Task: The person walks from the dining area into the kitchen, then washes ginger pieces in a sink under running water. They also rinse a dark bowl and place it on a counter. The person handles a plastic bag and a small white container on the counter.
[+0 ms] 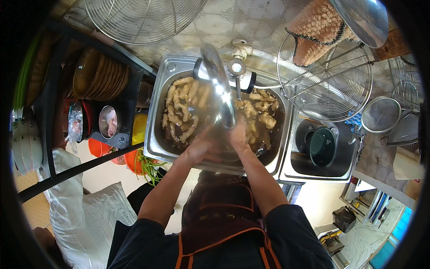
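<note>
My left hand (204, 146) and my right hand (237, 132) are together over a stainless steel sink basin (150, 141), blurred by motion. Between them and the basin's water is a blurred patch, so their fingers and anything held are hard to make out. Above my right hand arches a shiny metal faucet spout (216, 80), its lever (238, 85) just beside it. Brownish water fills the basin. Knobbly tan food pieces lie in it on the left (181, 101) and right (265, 111); whether they are roots or chicken feet I cannot tell.
A smaller basin to the right holds a dark green colander (323, 147). Round wire strainers (325, 84) and a tan towel (319, 30) hang above it. On the left, a black shelf (80, 168) carries stacked brown bowls (97, 74) and a metal bowl (108, 122) with meat.
</note>
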A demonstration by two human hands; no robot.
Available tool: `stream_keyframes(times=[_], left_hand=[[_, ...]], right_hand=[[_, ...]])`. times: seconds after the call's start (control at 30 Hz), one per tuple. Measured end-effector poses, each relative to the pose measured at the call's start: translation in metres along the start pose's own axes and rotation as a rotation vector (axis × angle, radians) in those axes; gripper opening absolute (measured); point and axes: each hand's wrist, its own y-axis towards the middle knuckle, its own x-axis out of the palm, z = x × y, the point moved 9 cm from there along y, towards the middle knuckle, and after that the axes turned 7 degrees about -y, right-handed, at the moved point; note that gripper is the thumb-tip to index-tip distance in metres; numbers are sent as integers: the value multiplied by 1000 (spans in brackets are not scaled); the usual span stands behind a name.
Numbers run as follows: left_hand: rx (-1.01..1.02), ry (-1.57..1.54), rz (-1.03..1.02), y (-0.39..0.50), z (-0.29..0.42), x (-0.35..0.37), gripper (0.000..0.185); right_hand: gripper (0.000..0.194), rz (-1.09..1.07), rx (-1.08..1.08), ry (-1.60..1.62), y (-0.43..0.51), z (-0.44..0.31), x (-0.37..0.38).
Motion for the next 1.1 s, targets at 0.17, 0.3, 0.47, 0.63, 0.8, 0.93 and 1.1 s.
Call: stream_keyframes(times=[0.17,0.3,0.47,0.63,0.8,0.93,1.1], left_hand=[[-29,6,-59,5,-7,1,87],[106,16,-19,9,-2,-13,82],[209,191,-44,13,2,-6,91],[105,17,-8,0,-10,-7,103],[-3,49,-18,-5,-23,-5,105],[8,26,-88,-4,-18,5,105],[0,-54,-94,-9,-11,10,98]], right_hand=[[39,-198,-16,130,-10,-21,15],[34,-350,-135,143,-42,-49,-6],[30,-168,-441,-12,-76,-66,-38],[23,-212,-158,-539,-54,8,-1],[33,386,-296,-622,-18,1,-4],[36,236,3,230,-1,15,10],[31,19,-74,309,-10,-30,2]])
